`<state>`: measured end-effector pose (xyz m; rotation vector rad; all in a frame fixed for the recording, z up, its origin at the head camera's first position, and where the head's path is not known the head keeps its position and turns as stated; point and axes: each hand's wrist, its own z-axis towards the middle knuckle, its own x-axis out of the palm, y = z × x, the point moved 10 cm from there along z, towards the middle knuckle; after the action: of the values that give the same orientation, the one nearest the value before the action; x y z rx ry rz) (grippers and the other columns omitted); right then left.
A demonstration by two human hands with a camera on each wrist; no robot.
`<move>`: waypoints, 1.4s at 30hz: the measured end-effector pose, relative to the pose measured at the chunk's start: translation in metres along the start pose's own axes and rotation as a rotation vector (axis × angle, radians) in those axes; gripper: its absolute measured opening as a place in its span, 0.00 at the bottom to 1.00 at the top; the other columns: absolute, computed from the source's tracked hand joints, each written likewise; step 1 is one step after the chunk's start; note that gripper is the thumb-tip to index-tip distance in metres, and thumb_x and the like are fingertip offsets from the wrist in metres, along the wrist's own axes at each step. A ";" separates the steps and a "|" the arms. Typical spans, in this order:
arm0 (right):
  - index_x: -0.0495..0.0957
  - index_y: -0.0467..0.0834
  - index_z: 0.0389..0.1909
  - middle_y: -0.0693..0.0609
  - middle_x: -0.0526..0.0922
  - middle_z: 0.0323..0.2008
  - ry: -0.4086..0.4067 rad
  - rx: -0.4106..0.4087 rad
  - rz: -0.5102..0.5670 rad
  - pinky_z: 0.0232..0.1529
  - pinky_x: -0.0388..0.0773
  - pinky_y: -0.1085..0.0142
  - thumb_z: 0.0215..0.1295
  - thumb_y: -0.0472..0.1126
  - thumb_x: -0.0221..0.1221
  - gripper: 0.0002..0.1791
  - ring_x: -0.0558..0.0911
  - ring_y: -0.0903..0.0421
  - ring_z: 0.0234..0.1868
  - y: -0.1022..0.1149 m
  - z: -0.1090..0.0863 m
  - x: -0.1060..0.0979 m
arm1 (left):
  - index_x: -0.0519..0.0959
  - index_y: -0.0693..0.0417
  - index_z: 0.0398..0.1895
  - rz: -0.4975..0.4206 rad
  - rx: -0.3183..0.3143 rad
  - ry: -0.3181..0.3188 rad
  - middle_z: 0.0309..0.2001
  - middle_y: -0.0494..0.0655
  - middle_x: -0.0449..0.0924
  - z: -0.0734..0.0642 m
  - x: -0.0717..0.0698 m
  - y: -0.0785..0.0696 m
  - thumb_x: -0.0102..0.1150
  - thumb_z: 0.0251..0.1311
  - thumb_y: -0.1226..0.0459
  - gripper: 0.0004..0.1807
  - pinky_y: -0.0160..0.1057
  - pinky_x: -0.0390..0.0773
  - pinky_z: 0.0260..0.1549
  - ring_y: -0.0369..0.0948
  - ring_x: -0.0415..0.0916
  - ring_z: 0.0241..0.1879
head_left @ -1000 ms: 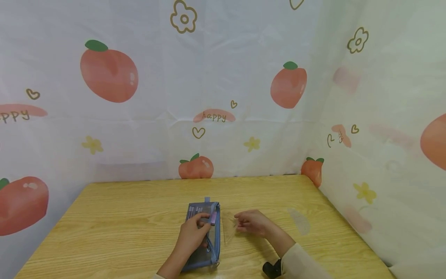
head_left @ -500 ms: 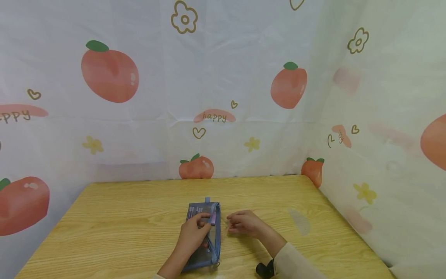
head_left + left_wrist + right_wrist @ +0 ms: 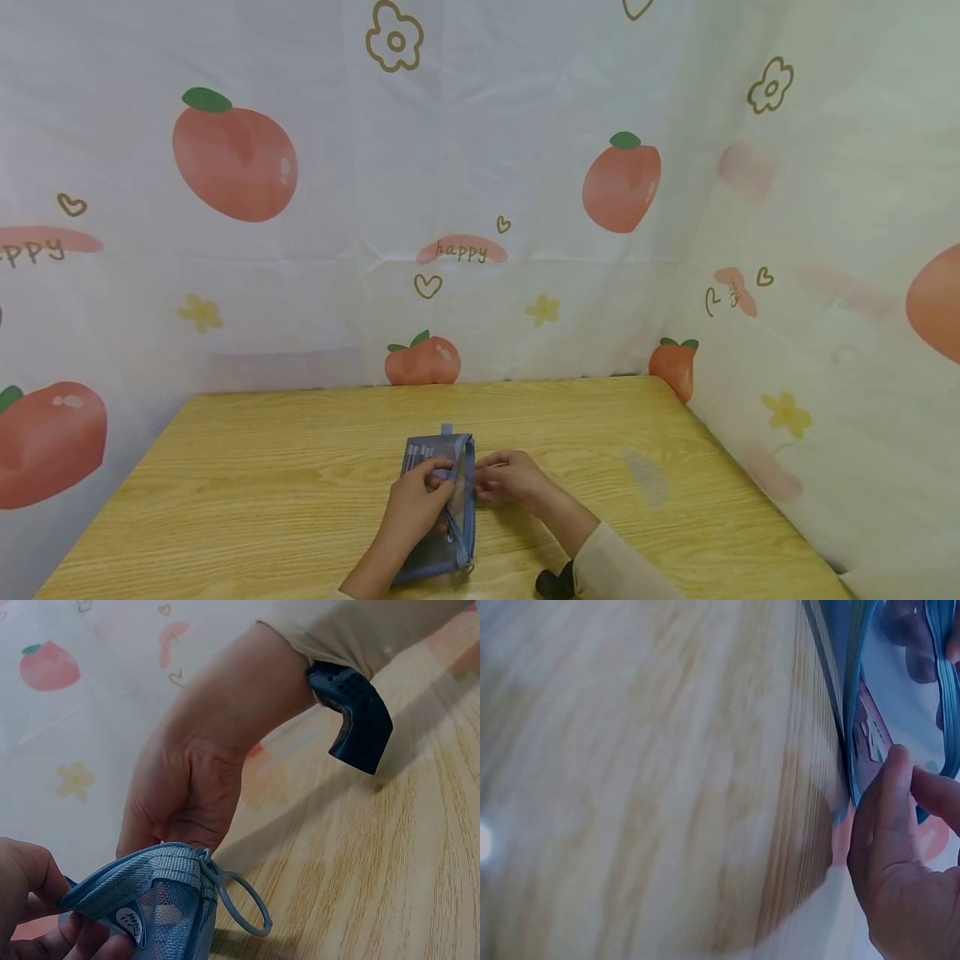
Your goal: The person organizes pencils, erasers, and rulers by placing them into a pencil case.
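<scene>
A blue mesh zip pencil case [image 3: 426, 554] lies on the table, its zip side facing right and its mouth parted. My left hand [image 3: 415, 504] pinches one edge of the mouth; in the left wrist view its fingers [image 3: 45, 885] grip the fabric near a white label. Right at the mouth is my right hand [image 3: 513, 482], thumb and fingertips brought together on a clear set square that barely shows. The right wrist view has these fingertips [image 3: 898, 761] overlapping the opening, with a pinkish item [image 3: 870, 727] inside. Through the mesh show several slim pens [image 3: 412, 454].
A clear protractor [image 3: 645, 477] lies on the wooden table [image 3: 247, 483] to the right. A black wrist camera [image 3: 360, 720] sits at the right sleeve. The case's zip ring [image 3: 251, 904] hangs at its near end. Fruit-printed curtains [image 3: 480, 317] stand behind and to the right.
My right hand has moved left with the clear set square, from the table beside the pencil case to its mouth. The left hand keeps its hold, and the mouth looks a little wider.
</scene>
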<state>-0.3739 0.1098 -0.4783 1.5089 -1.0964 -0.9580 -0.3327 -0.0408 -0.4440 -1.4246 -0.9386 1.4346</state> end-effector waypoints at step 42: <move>0.82 0.28 0.35 0.41 0.83 0.32 -0.333 0.060 -1.050 0.26 0.81 0.59 0.56 0.37 0.63 0.13 0.79 0.52 0.27 0.059 -0.051 -0.211 | 0.79 0.60 0.56 0.015 -0.026 0.004 0.33 0.49 0.79 -0.001 0.000 0.001 0.55 0.55 0.67 0.22 0.39 0.82 0.15 0.39 0.76 0.13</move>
<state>-0.3941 0.3206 -0.4019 2.0498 -0.4779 -1.9434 -0.3313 -0.0412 -0.4452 -1.4554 -0.9488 1.4351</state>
